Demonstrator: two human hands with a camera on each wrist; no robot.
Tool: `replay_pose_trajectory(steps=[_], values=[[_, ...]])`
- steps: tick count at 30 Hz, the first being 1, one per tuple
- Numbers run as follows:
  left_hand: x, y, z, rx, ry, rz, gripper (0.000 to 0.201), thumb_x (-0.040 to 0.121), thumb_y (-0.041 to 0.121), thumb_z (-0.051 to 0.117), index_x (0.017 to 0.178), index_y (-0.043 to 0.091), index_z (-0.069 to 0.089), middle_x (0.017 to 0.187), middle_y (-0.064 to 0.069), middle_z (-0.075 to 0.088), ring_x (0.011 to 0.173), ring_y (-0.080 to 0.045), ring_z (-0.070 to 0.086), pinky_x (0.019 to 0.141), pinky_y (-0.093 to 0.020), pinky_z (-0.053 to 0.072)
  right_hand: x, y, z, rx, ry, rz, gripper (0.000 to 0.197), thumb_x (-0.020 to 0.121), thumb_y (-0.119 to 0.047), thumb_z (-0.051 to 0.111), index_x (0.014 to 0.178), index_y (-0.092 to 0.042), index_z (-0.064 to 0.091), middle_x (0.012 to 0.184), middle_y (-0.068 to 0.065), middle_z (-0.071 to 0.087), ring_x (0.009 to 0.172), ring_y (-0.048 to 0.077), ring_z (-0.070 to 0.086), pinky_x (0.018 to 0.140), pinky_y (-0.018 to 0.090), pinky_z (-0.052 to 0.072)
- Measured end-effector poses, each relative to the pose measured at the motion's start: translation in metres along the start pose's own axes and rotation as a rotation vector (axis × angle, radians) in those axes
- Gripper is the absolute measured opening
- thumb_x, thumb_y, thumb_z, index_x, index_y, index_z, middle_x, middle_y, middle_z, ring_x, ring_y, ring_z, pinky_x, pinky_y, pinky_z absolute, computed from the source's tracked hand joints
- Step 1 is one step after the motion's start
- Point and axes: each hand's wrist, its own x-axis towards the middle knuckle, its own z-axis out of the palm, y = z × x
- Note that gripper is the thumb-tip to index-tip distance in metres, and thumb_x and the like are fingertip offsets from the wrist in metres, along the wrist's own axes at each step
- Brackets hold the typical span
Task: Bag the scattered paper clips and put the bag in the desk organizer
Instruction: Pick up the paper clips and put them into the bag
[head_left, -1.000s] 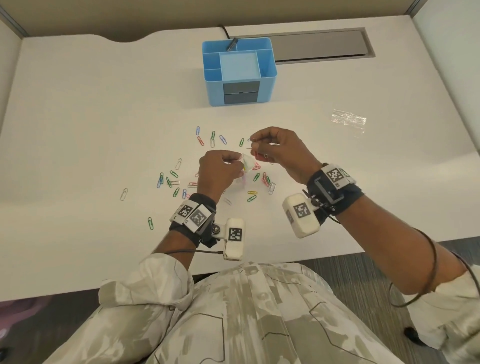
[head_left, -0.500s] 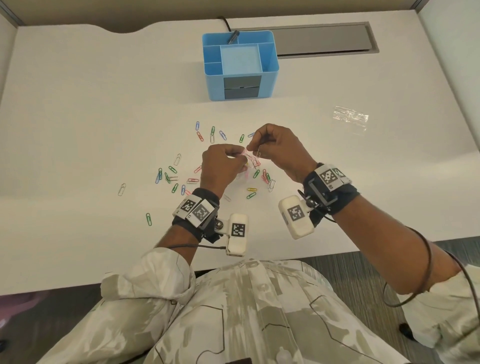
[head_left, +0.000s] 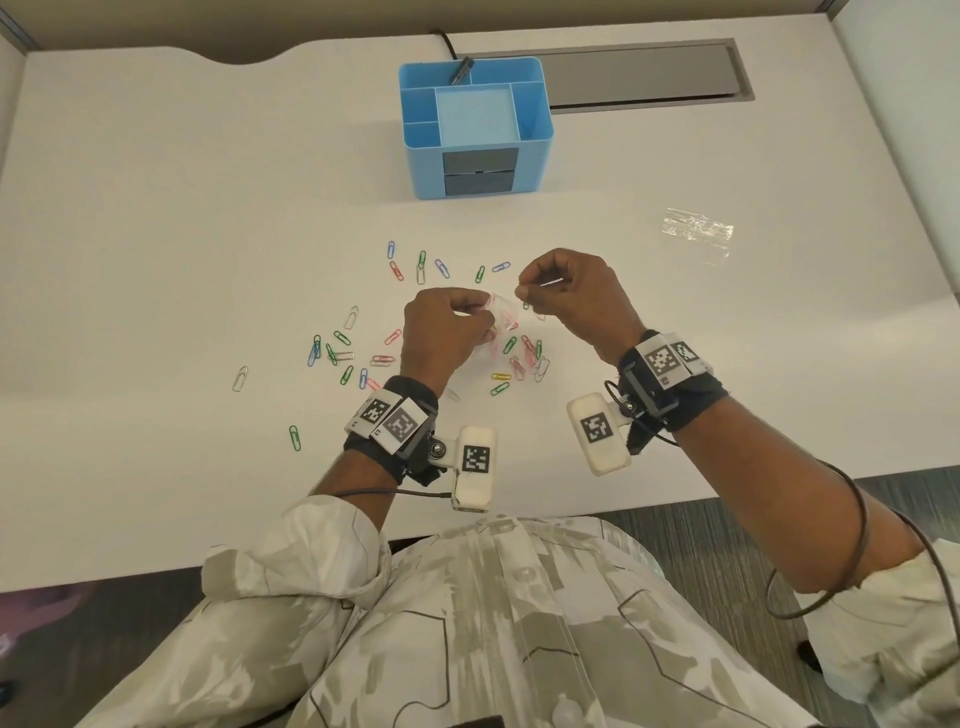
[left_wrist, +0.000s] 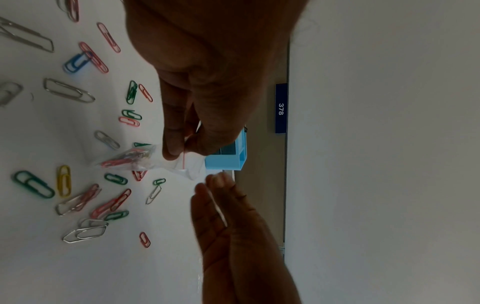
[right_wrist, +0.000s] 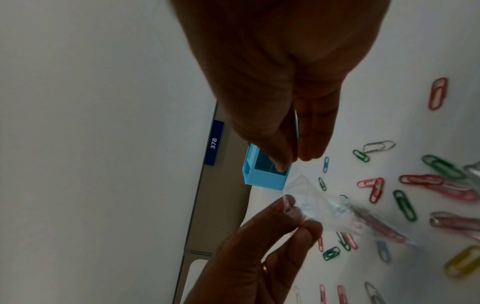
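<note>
white desk (head_left: 156, 234), hands (head_left: 566, 296) now apart, bag (head_left: 501, 317) still pinched

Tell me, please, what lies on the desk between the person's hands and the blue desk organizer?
In the head view, a short row of loose paper clips lies just beyond the hands; past it the white desk runs bare up to the blue desk organizer.

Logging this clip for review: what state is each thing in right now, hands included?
small clear bag: off the desk, mouth pinched by the left hand, a few clips inside.
left hand: pinches the bag.
right hand: pinches a paper clip beside the bag's mouth.
loose paper clips: many scattered on the desk.
blue desk organizer: upright, no bag in it.
second clear bag: flat on the desk, untouched.
</note>
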Motion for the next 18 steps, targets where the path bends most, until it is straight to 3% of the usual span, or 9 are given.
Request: replay_pose_trajectory(steps=[3, 6, 9, 11, 14, 18], values=[[0.0, -0.001, -0.001, -0.002, 0.001, 0.0, 0.026, 0.086, 0.0, 0.078, 0.111, 0.008, 0.08, 0.103, -0.006, 0.079, 0.085, -0.021, 0.081, 0.084, -0.038, 0.068, -0.005, 0.016, -0.003, -0.138, -0.038, 0.043, 0.019, 0.085, -0.009, 0.071, 0.102, -0.018, 0.072, 0.101, -0.005, 0.075, 0.087, 0.013, 0.073, 0.078, 0.024, 0.056], [0.0, -0.004, -0.004, -0.001, 0.001, 0.01, 0.027, 0.086, 0.0, 0.077, 0.112, 0.008, 0.08, 0.1, -0.005, 0.079, 0.082, -0.021, 0.082, 0.083, -0.036, 0.067, -0.011, 0.037, 0.0, -0.382, -0.118, 0.05, 0.03, 0.083, -0.017, 0.078, 0.112, -0.018, 0.069, 0.11, -0.004, 0.071, 0.093, 0.012, 0.069, 0.074, 0.017, 0.05], [-0.002, -0.004, -0.006, -0.005, 0.002, 0.017, 0.027, 0.087, -0.001, 0.076, 0.113, 0.006, 0.08, 0.102, -0.007, 0.079, 0.083, -0.023, 0.082, 0.08, -0.031, 0.067, -0.016, 0.062, 0.014, -0.6, -0.2, 0.047, 0.059, 0.073, -0.034, 0.087, 0.123, -0.018, 0.062, 0.12, 0.003, 0.059, 0.104, 0.019, 0.058, 0.089, 0.029, 0.049], [-0.002, -0.005, -0.008, -0.003, 0.009, 0.02, 0.027, 0.087, 0.0, 0.076, 0.112, 0.008, 0.08, 0.101, -0.005, 0.08, 0.081, -0.022, 0.082, 0.082, -0.033, 0.067, -0.019, 0.074, 0.026, -0.652, -0.192, 0.003, 0.068, 0.068, -0.037, 0.09, 0.126, -0.019, 0.059, 0.122, 0.005, 0.051, 0.108, 0.02, 0.05, 0.091, 0.031, 0.042], [-0.002, -0.007, -0.011, -0.001, 0.025, 0.016, 0.026, 0.086, 0.0, 0.076, 0.11, 0.011, 0.081, 0.1, -0.005, 0.08, 0.081, -0.022, 0.082, 0.085, -0.037, 0.067, -0.02, 0.08, 0.041, -0.632, -0.139, -0.113, 0.055, 0.07, -0.032, 0.089, 0.116, -0.016, 0.063, 0.114, 0.006, 0.053, 0.101, 0.022, 0.053, 0.083, 0.029, 0.042], [-0.002, -0.008, -0.014, 0.002, 0.033, 0.006, 0.026, 0.085, 0.001, 0.076, 0.108, 0.014, 0.082, 0.099, -0.002, 0.08, 0.079, -0.02, 0.082, 0.088, -0.04, 0.067, -0.019, 0.077, 0.048, -0.659, -0.144, -0.192, 0.015, 0.084, -0.015, 0.073, 0.098, -0.016, 0.069, 0.094, 0.0, 0.057, 0.087, 0.024, 0.061, 0.076, 0.033, 0.05]])
